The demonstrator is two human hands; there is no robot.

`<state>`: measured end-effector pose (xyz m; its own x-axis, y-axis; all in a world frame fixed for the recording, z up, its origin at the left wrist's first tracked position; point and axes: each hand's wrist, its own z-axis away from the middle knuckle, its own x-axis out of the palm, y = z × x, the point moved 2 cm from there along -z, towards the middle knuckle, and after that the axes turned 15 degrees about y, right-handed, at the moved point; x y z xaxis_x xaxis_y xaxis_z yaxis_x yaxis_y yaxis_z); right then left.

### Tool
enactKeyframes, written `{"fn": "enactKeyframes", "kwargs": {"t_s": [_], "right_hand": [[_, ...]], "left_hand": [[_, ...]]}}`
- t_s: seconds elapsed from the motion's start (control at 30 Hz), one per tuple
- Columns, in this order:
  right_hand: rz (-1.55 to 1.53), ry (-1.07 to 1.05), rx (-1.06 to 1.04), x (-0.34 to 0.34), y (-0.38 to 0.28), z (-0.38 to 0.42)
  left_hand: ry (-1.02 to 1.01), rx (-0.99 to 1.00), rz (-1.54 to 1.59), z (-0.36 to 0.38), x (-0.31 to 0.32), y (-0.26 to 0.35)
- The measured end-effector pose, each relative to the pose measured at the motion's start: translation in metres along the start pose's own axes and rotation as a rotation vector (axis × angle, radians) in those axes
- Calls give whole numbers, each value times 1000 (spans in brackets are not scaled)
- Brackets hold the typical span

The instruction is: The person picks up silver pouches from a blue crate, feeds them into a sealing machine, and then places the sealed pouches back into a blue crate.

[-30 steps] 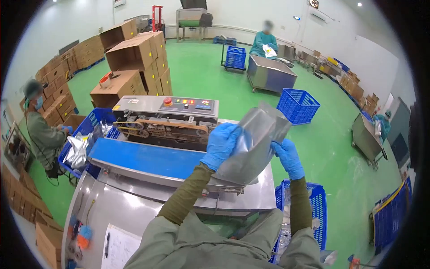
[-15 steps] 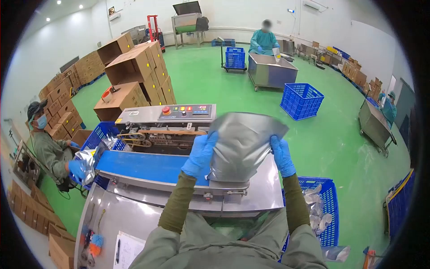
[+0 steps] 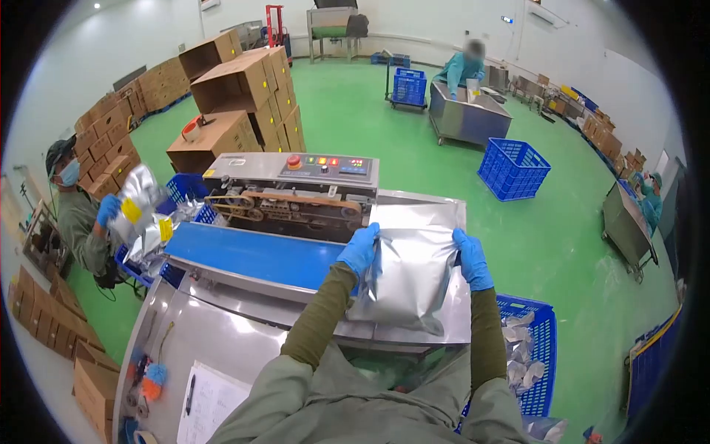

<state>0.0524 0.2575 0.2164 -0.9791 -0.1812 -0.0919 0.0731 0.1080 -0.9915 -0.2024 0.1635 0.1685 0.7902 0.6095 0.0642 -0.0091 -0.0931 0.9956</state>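
Between my two blue-gloved hands is a silver foil bag (image 3: 411, 270), its top edge spread out toward the far side and its lower end toward me. My left hand (image 3: 360, 251) grips the bag's left edge near the top, close to the end of the blue conveyor belt (image 3: 255, 253). On the other side my right hand (image 3: 473, 259) pinches the right edge at about the same height. Behind the belt stands the band sealing machine (image 3: 296, 198), with lit displays and a red knob. The bag lies over the steel table at the machine's right end.
Beside my right arm, a blue crate (image 3: 546, 355) holds several foil bags. At the left, a masked co-worker (image 3: 85, 211) holds a foil bag (image 3: 137, 203) over another crate. Stacked cartons (image 3: 244, 96) rise behind the machine. A clipboard with papers (image 3: 211, 399) lies front left.
The bag has come down and tilted flatter, its top now facing the machine's right end. Both hands moved with it. The co-worker at left has raised a foil bag. My view shifted slightly.
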Motion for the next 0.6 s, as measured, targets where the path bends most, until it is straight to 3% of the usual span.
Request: {"fn": "enactKeyframes", "kwargs": {"t_s": [0.03, 0.1, 0.23, 0.4, 0.47, 0.53, 0.57, 0.6], "right_hand": [[45, -20, 35, 6, 17, -3], [65, -31, 103, 18, 28, 0], [-3, -104, 26, 50, 40, -9], [37, -143, 148, 92, 37, -5], [-69, -178, 230, 99, 34, 9], [-173, -147, 265, 84, 31, 40], [-263, -119, 281, 72, 29, 55], [-332, -36, 407, 62, 33, 70]], "left_hand": [[2, -9, -1, 0, -4, -16], [140, -378, 275, 1, -15, -38], [151, -298, -15, -19, -51, -40], [165, -343, -20, -38, -87, -27], [156, -304, -148, -45, -113, -31], [326, -80, -430, -16, -142, 9], [345, -100, -405, -19, -166, 6], [417, 167, -419, -3, -161, 16]]}}
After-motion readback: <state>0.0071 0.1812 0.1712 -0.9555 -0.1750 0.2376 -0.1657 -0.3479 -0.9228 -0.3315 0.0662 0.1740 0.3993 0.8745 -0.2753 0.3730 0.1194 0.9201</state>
